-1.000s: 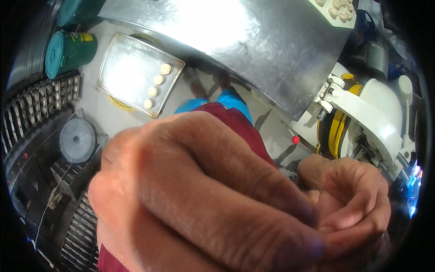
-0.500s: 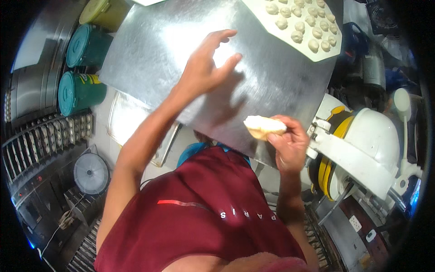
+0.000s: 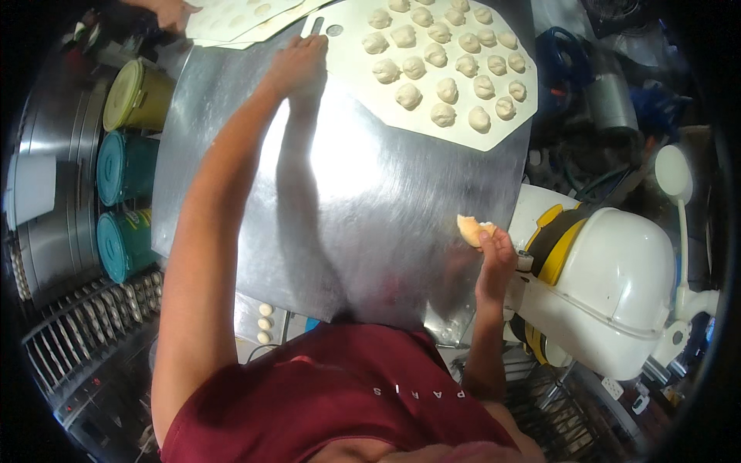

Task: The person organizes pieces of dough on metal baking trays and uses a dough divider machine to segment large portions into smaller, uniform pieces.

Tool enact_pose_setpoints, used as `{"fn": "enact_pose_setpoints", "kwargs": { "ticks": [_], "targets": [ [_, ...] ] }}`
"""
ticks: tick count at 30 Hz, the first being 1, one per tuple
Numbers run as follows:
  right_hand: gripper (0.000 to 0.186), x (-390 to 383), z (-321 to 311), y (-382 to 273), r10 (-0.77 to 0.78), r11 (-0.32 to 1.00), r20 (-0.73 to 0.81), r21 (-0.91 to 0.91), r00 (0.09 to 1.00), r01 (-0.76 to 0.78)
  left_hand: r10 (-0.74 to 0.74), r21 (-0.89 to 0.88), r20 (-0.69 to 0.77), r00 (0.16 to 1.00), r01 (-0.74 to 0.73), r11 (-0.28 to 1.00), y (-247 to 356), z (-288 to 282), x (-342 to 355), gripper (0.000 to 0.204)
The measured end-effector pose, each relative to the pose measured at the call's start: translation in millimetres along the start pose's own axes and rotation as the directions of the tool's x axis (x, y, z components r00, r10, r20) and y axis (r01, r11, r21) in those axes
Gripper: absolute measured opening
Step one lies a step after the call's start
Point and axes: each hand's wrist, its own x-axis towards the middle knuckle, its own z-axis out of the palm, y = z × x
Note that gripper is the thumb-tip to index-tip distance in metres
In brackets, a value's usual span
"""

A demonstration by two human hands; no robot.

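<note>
One lump of dough [image 3: 469, 229] sits pinched in the right hand [image 3: 494, 251], right of centre in the frame — fingers closed around it, at the right edge of the steel surface [image 3: 370, 201]. Above it, at the upper middle of the frame, lies a pale board [image 3: 509, 123] carrying rows of small dough balls [image 3: 444, 114], well apart from the held lump. The left hand [image 3: 297, 65] stretches up to the board's near-left corner at the upper centre, fingers bent and pressing on its edge beside a small round hole [image 3: 334, 30]; whether it grips the board or only touches it I cannot tell. More pale boards [image 3: 231, 19] overlap at the top left, where another person's hand [image 3: 166, 9] shows. Left of the surface stand three lidded tubs — one olive [image 3: 135, 96], two teal [image 3: 123, 166]. A white and yellow machine [image 3: 610, 285] fills the right side, just beside the right hand. Three small dough balls [image 3: 265, 324] lie below the surface's lower edge, lower left of centre. A maroon shirt [image 3: 340, 401] fills the bottom.
</note>
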Motion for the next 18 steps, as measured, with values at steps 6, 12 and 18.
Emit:
{"fn": "enact_pose_setpoints", "kwargs": {
  "ticks": [6,12,18],
  "targets": [
    [0.038,42,-13,15,-0.069,0.974,-0.191,-0.227,0.979,0.024,0.185,0.216,-0.064,0.981,-0.168,0.962,-23,8,-10,0.048],
    [0.035,56,-5,5,-0.124,0.983,-0.143,-0.155,0.982,0.101,0.407,-0.155,0.007,0.913,-0.401,0.903,-16,-3,-127,0.046],
    [0.034,65,-6,1,-0.093,0.911,-0.172,-0.412,0.981,0.014,0.275,-0.294,0.075,0.959,-0.242,0.925,51,-27,-278,0.055]
  ]
}}
